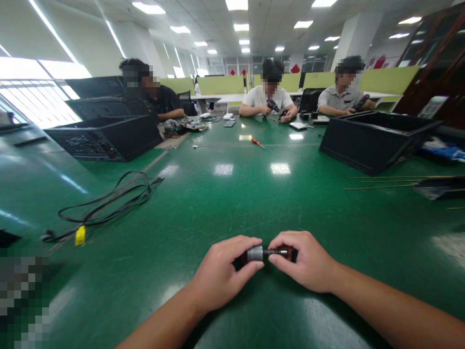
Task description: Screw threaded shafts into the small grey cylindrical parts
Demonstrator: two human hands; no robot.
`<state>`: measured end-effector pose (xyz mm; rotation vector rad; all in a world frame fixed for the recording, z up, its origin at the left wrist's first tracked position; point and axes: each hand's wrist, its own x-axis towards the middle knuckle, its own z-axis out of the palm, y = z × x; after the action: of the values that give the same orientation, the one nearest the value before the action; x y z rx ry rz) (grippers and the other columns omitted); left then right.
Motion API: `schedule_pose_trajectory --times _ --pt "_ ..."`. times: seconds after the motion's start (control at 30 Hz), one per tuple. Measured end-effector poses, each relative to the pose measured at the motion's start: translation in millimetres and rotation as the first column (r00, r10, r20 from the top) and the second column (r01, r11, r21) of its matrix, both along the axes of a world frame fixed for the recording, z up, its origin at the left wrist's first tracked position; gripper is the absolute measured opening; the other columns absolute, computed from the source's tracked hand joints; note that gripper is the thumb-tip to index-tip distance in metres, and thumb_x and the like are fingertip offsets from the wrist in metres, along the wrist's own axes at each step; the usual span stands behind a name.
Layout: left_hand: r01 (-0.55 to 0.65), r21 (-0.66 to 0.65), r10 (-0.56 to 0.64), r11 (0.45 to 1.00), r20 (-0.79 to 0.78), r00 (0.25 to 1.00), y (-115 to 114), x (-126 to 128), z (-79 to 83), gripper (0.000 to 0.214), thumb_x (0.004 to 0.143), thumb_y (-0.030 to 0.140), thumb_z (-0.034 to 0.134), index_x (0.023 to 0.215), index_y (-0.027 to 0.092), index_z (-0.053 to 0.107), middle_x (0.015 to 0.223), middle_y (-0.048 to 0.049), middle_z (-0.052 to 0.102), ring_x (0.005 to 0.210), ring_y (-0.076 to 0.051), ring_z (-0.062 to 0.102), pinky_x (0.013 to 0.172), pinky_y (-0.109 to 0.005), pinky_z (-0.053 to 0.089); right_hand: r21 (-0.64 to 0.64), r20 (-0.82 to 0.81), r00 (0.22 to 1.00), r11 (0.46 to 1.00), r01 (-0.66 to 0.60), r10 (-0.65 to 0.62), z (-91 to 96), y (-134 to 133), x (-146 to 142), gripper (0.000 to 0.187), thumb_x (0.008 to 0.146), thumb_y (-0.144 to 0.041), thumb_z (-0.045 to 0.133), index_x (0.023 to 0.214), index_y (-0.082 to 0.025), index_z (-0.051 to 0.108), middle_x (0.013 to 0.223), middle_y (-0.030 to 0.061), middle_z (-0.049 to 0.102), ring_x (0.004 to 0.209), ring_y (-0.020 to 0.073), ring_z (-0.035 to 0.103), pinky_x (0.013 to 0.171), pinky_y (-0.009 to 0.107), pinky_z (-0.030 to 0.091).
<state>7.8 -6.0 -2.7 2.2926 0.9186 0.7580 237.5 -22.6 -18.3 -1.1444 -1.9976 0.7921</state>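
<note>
My left hand (225,271) is closed round a grey metal cylinder (255,253), thumb below and fingers above. From the cylinder's right end projects a dark, spiral-grooved shaft (273,252) with a bright tip. My right hand (308,261) curls round this shaft, its thumb and forefinger on either side of it. The part lies level just over the green table (218,208). I cannot make out exactly what kind of part it is, and the fingers hide some of it.
A looped black cable (109,206) with a yellow tag (80,235) lies left. Black cases stand at left (109,138) and right (374,140). Beyond lies an orange screwdriver (256,142). Thin rods (381,186) rest at right. Three people sit opposite; two hold power drills (273,105).
</note>
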Motion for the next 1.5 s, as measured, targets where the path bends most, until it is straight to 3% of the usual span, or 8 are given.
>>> schedule_pose_trajectory --times 1.5 --pt "-0.014 0.037 0.014 0.999 0.006 1.000 2.2 -4.1 0.1 0.028 0.090 0.026 0.066 0.118 0.022 0.065 0.106 -0.0054 0.073 0.096 -0.018 0.068 0.085 -0.030 0.053 -0.029 0.023 1.000 0.999 0.022 -0.021 2.5 0.0 1.4 0.008 0.088 -0.025 0.064 0.088 -0.020 0.069 0.067 -0.0023 0.062 0.060 0.0124 0.054 0.058 0.023 0.039"
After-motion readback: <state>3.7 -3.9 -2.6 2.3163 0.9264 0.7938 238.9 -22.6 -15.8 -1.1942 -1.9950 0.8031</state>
